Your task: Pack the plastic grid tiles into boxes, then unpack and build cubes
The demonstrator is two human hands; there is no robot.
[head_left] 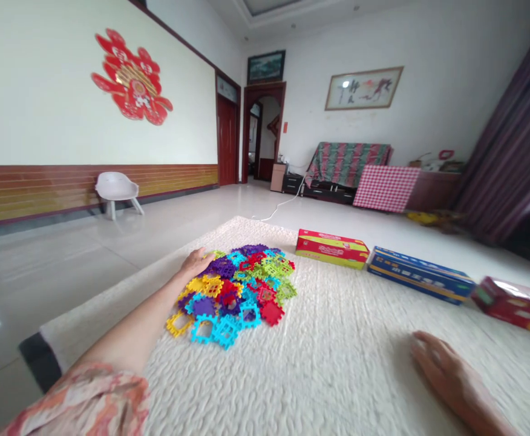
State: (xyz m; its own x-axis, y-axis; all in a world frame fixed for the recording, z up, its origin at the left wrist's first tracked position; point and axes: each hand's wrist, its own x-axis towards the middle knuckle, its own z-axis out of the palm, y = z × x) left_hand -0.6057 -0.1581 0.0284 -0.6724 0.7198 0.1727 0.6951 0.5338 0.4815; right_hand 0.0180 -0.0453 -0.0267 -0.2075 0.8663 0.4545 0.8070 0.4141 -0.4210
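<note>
A pile of flat plastic interlocking pieces [227, 330], square with toothed edges, lies on the cream quilted mat. The pieces are cyan, yellow, purple, red and lime green; many have open middles. My left hand [195, 264] reaches to the far left edge of the pile. Its fingers stretch over the purple pieces, and I see nothing held in it. My right hand [444, 372] is low over the mat at the lower right, apart from the pile. It is slightly blurred, with its fingers extended together and nothing visible in it.
Along the mat's [337, 357] far right side stand a red and yellow box [333, 248], a blue box [419, 274] and a dark red box [516, 306]. A white chair [116, 188] is by the left wall. A white cable [281, 206] crosses the tiled floor.
</note>
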